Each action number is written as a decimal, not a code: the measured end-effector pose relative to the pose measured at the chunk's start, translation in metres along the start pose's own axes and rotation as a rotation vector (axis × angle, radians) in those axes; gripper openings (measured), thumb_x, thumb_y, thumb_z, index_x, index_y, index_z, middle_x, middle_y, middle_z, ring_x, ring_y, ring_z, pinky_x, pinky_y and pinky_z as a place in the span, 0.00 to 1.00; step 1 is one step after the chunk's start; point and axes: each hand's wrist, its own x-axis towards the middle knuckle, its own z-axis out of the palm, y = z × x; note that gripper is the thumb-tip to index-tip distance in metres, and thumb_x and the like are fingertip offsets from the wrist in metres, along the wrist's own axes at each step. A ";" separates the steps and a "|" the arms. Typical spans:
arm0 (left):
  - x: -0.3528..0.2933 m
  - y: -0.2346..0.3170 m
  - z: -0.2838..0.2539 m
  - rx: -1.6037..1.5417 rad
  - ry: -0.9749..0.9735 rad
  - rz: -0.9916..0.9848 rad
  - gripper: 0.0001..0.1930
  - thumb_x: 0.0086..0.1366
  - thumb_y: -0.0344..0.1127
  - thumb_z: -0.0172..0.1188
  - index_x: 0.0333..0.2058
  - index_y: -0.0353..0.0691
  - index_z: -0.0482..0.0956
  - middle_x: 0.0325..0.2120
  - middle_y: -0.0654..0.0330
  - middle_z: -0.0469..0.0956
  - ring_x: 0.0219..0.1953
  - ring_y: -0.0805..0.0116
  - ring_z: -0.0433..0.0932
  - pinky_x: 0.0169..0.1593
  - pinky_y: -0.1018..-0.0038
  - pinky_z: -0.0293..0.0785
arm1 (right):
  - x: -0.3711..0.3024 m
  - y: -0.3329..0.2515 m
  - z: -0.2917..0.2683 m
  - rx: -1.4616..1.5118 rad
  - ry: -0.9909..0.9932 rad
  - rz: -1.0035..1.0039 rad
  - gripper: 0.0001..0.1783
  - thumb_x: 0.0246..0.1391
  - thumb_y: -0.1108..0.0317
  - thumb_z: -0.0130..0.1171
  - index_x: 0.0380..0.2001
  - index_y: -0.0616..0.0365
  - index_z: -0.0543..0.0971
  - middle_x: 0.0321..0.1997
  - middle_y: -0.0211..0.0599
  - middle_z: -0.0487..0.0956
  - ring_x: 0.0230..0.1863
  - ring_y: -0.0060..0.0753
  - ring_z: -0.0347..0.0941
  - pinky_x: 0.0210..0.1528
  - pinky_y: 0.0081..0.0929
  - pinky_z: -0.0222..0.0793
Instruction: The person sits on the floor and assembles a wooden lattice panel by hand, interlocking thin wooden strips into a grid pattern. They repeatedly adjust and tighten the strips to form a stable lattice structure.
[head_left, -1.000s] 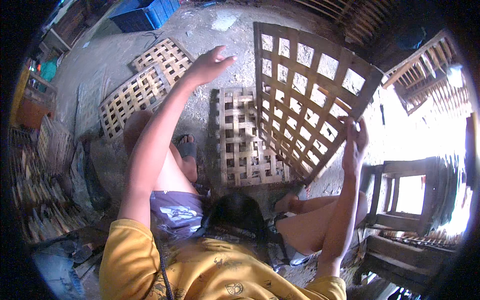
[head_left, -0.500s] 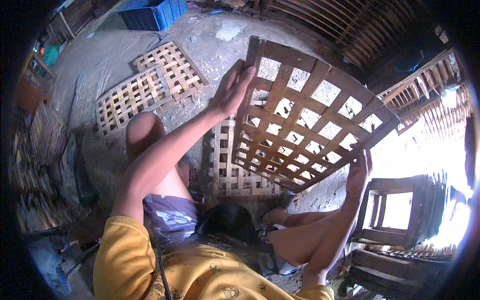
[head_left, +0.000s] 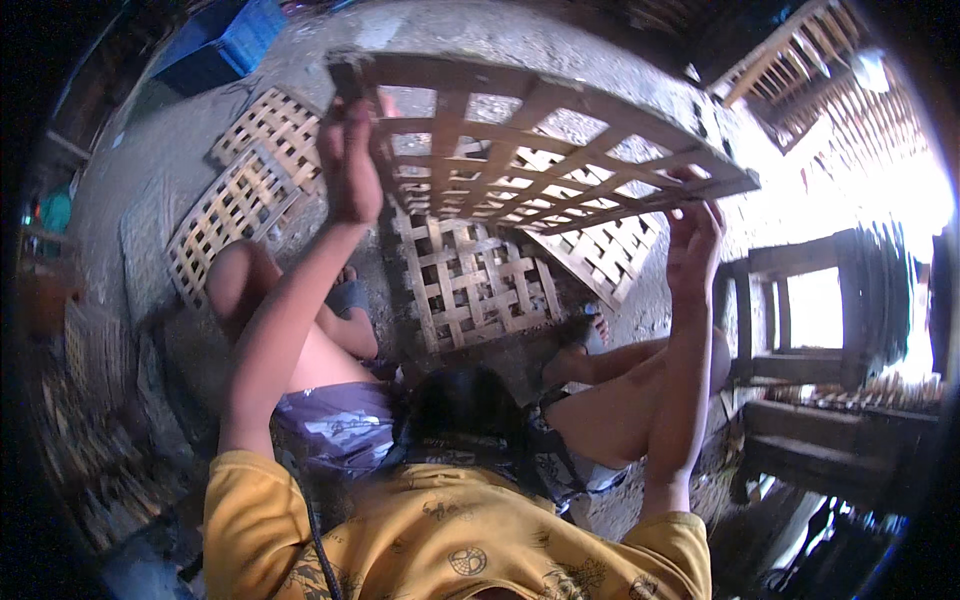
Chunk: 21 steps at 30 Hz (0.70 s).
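Blue rectangular plastic crate (head_left: 222, 48) and two pale woven-slat wooden panels (head_left: 236, 210) are sited at left, a dark wooden box-shaped frame (head_left: 850, 300) at right. Both forearms are extended forward; opposite sides of a brown wooden lattice panel (head_left: 515, 133) are clasped by curled fingers of left hand (head_left: 352, 168) and right hand (head_left: 693, 245). Square-holed and tilted, it is held above further woven panels (head_left: 480, 285).

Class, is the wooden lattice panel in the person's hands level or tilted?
Tilted: the left hand and right hand hold the wooden lattice panel at opposite sides, its openings narrowing toward the lower edge.
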 end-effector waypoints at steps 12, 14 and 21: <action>-0.035 -0.036 0.020 0.167 0.092 -0.256 0.25 0.77 0.55 0.50 0.50 0.36 0.78 0.43 0.57 0.79 0.47 0.69 0.77 0.53 0.69 0.72 | 0.006 0.048 -0.009 -0.178 0.084 0.157 0.18 0.64 0.65 0.52 0.50 0.64 0.83 0.46 0.35 0.83 0.48 0.27 0.74 0.52 0.33 0.68; -0.039 -0.052 0.012 0.219 0.045 -0.308 0.25 0.77 0.58 0.50 0.43 0.38 0.79 0.33 0.62 0.79 0.39 0.74 0.76 0.46 0.72 0.71 | 0.006 0.050 -0.010 -0.267 0.083 0.142 0.19 0.67 0.61 0.53 0.50 0.63 0.83 0.44 0.33 0.83 0.43 0.24 0.73 0.48 0.28 0.67; -0.057 -0.071 0.012 0.360 -0.013 -0.376 0.33 0.70 0.69 0.54 0.24 0.41 0.75 0.22 0.67 0.75 0.26 0.74 0.72 0.36 0.72 0.66 | 0.012 0.058 -0.007 -0.383 0.162 0.190 0.18 0.64 0.63 0.59 0.48 0.66 0.82 0.42 0.37 0.83 0.42 0.26 0.76 0.48 0.27 0.71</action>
